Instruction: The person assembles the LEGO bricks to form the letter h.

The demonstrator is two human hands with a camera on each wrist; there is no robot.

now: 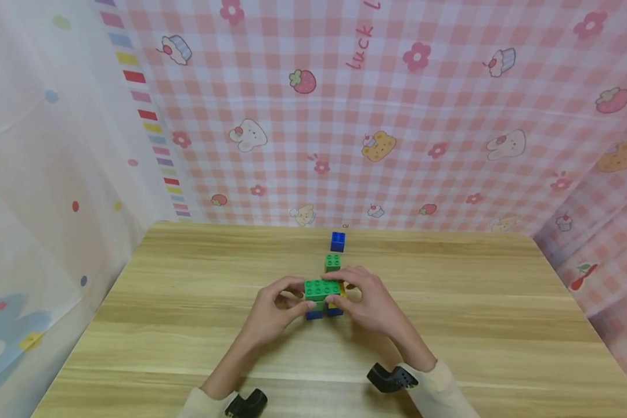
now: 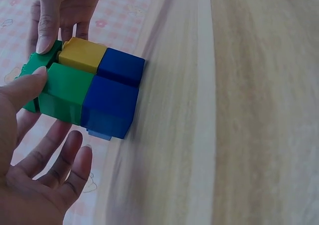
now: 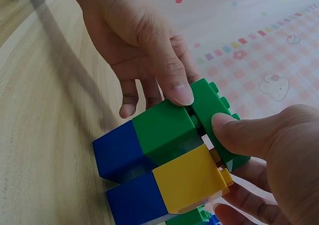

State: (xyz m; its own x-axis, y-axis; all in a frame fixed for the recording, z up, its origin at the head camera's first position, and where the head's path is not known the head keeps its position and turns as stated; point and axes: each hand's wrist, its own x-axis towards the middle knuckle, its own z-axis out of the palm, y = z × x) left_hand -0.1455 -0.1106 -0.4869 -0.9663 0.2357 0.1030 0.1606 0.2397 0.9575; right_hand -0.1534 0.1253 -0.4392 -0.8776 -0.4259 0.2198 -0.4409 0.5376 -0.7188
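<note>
Two short brick columns stand side by side on the table: a square green brick on a blue brick, and a yellow brick on another blue brick. Across their tops lies a long green brick, slightly tilted, with a gap showing beneath it. My right hand pinches its right part, thumb in front and fingers behind. On the left, my left hand holds the square green brick at its top edge, where it meets the long one; its other fingers are loosely bent.
Behind the columns stands a green brick, and farther back a blue brick. The wooden table ends at a pink checked cloth. Each wrist wears a black device.
</note>
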